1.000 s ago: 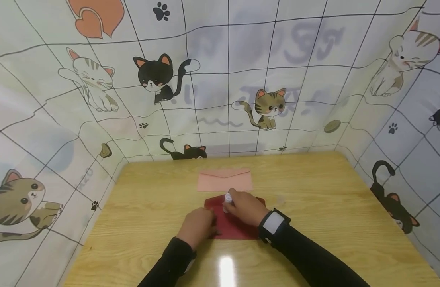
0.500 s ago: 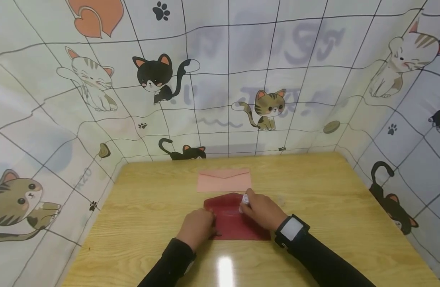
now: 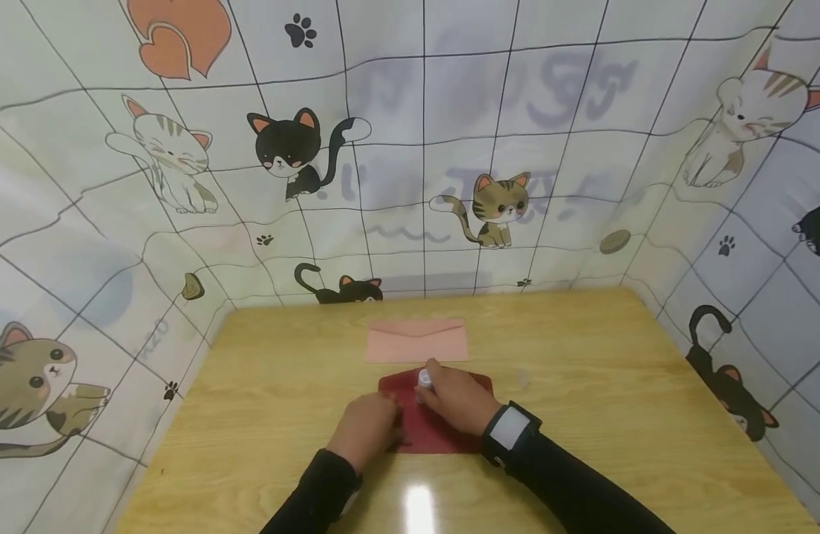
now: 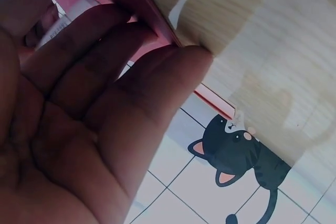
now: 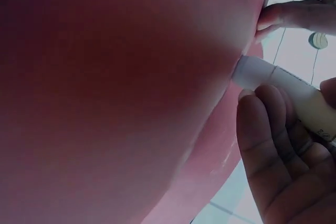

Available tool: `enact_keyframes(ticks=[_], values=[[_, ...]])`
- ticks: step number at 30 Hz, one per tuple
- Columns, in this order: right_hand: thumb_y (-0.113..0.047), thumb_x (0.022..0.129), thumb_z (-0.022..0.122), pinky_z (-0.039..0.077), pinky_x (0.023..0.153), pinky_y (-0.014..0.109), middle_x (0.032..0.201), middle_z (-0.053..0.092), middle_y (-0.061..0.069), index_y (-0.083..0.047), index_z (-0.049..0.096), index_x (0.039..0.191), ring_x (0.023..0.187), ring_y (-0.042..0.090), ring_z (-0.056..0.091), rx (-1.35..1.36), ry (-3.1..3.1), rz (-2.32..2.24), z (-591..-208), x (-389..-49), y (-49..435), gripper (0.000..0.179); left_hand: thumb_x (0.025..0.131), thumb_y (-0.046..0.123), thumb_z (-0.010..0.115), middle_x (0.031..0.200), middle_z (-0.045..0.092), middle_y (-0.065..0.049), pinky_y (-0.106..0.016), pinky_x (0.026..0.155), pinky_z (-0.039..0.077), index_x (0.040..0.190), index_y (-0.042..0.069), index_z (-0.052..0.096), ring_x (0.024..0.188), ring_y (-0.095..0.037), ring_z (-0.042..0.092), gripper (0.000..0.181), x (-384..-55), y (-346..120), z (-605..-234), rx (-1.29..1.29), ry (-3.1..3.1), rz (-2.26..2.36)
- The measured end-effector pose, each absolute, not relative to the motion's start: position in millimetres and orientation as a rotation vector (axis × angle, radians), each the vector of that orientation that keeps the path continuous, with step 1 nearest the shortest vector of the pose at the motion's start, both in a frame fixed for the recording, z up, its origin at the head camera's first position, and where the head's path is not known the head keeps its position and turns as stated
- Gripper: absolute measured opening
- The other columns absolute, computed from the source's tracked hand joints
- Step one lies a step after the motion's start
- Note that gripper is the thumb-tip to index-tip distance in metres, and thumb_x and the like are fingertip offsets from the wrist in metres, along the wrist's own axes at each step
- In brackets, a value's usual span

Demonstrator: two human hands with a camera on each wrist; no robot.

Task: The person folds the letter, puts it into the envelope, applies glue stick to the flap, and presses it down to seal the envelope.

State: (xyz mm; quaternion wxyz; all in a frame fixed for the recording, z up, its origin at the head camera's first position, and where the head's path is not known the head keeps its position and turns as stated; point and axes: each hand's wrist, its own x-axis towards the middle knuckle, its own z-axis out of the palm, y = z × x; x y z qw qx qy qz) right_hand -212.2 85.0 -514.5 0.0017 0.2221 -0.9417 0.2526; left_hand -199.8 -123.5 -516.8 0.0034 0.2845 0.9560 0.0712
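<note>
A red envelope (image 3: 443, 440) lies on the table with its pointed flap unfolded toward the far side. My right hand (image 3: 461, 400) grips a white glue stick (image 3: 424, 380), whose end meets the envelope near the flap's fold. In the right wrist view, the glue stick (image 5: 296, 94) runs between thumb and fingers, and a faint shiny streak (image 5: 227, 163) marks the flap. My left hand (image 3: 366, 429) rests on the envelope's left side. Seen from the left wrist, its fingers (image 4: 152, 103) are extended, with fingertips at the paper's edge.
Just beyond the red envelope lies a pink envelope (image 3: 416, 344), its flap folded down. The wooden table (image 3: 583, 371) is bordered at the back and sides by a cloth (image 3: 410, 170) printed with cats and grid lines.
My right hand slid the glue stick rightward along the flap's fold, then back left to about where it was. The left hand has stayed on the envelope.
</note>
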Motion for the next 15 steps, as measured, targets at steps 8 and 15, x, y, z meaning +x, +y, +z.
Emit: enact_keyframes(ticks=[8,15], values=[[-0.038,0.097,0.058,0.047,0.055,0.025,0.074,0.052,-0.004,-0.013,0.045,0.103,0.062,0.007,0.050,0.740,-2.973,0.724,-517,-209,85,0.029,0.073,0.042,0.084,0.059,0.052,0.007,-0.030,0.047,0.044,0.072,0.016,0.064,0.052,-0.010,0.044,0.033,-195,-123,-523,0.854,3.000,0.218],[-0.038,0.096,0.060,0.046,0.052,0.027,0.068,0.053,-0.005,-0.014,0.044,0.101,0.057,0.007,0.049,0.618,-2.994,0.746,-512,-197,115,0.029,0.071,0.045,0.085,0.059,0.050,0.006,-0.031,0.047,0.045,0.066,0.018,0.059,0.053,-0.011,0.044,0.038,-194,-124,-515,0.849,3.019,0.203]])
